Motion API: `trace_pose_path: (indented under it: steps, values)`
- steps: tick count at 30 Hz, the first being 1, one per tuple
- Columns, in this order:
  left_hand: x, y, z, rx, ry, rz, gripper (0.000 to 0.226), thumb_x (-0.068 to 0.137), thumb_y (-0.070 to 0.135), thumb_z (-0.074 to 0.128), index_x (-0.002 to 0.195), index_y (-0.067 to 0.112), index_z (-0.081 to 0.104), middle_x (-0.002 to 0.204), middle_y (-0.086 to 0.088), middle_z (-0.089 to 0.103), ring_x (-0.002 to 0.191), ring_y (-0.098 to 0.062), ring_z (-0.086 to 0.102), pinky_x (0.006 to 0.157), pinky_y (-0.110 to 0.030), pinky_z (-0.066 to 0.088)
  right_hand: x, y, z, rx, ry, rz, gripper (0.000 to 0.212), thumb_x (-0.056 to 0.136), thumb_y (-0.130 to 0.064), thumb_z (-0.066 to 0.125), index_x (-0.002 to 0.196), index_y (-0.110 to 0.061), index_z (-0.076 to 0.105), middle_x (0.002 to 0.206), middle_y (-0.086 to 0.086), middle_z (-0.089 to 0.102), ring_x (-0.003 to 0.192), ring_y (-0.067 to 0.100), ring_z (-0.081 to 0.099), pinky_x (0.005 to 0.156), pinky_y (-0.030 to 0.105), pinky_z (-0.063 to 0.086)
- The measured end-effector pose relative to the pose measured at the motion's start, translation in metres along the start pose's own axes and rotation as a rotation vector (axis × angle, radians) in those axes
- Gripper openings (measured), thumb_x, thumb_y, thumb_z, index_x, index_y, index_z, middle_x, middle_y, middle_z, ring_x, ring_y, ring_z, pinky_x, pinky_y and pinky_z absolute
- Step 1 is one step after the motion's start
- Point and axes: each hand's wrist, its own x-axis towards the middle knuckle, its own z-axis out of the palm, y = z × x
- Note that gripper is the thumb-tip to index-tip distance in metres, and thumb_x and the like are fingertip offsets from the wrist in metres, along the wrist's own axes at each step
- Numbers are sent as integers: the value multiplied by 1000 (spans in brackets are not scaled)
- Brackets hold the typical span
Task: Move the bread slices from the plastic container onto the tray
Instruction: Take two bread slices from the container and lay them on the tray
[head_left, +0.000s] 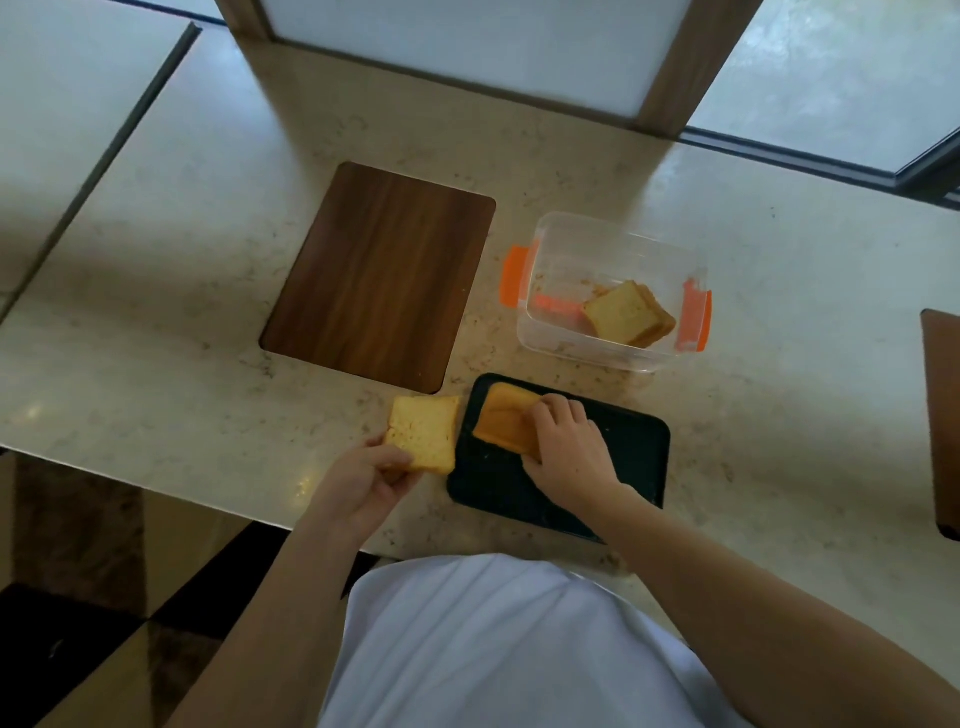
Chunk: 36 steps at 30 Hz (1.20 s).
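A clear plastic container (556, 270) with orange clips stands right of centre on the counter, with a few bread slices (626, 314) leaning in its right corner. In front of it lies a dark tray (636, 457). My right hand (566, 441) rests on a stack of golden bread slices (501, 421) at the tray's far left end, fingers gripping its right side. My left hand (363, 478) holds a single pale slice (423, 434) by its near corner, just left of the tray over the counter.
A dark wooden board (379, 275) lies flat on the marble counter (182, 260) to the left of the container. Another brown board (943, 415) pokes in at the right edge. The counter's front edge runs close to my body.
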Motion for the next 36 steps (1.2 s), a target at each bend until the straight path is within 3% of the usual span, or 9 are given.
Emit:
trace_pose_path:
  steps: [6,15,18,24,28,31,34,36]
  values:
    - [3,0,8,22,-3,-23,67,64,-9,66,129,4,52,124,-20,62,98,-30,70,64,-36,61,8,0,-3,51,-22,48,51,89,-31,69,133,-17,48,141,9,50,122,34,49,87,43,52]
    - [11,0,15,7,-12,-22,46,84,-17,54,126,3,52,121,-21,62,85,-27,74,61,-35,60,17,-4,0,-3,-31,20,50,85,-28,70,128,-12,51,135,11,53,117,35,50,84,42,54]
    - [11,2,16,5,-13,-21,45,85,-16,54,124,4,53,122,-21,62,92,-30,72,61,-35,60,22,-9,0,-31,-42,23,50,84,-29,70,127,-12,52,134,12,53,117,36,50,82,45,54]
    - [10,6,17,-2,-12,-19,46,83,-16,55,124,6,52,124,-20,60,97,-31,68,60,-34,60,25,-11,-2,-62,-64,31,55,84,-31,71,131,-14,50,139,12,50,123,36,48,88,47,53]
    - [7,7,25,50,-17,5,55,81,-17,57,130,7,47,126,-20,57,104,-33,64,60,-33,60,21,-12,-5,-32,-35,104,59,83,-40,69,134,-16,50,140,9,50,126,34,44,98,49,43]
    - [0,10,35,120,-84,14,55,81,-17,59,129,7,48,126,-22,57,103,-34,65,61,-33,60,12,-9,-14,343,-21,308,50,87,-44,66,129,-18,56,129,4,54,121,26,49,97,43,46]
    - [-9,9,53,220,-162,31,56,80,-18,61,129,7,48,125,-22,57,97,-31,65,66,-33,59,-2,-8,-29,1039,-214,572,38,93,-47,62,117,-18,64,112,4,71,97,17,69,75,30,56]
    - [-15,6,66,289,-217,22,57,81,-17,62,131,6,48,126,-21,56,102,-32,64,66,-33,59,-13,-5,-33,1366,-308,675,37,93,-48,64,114,-18,69,104,5,78,93,19,75,71,29,58]
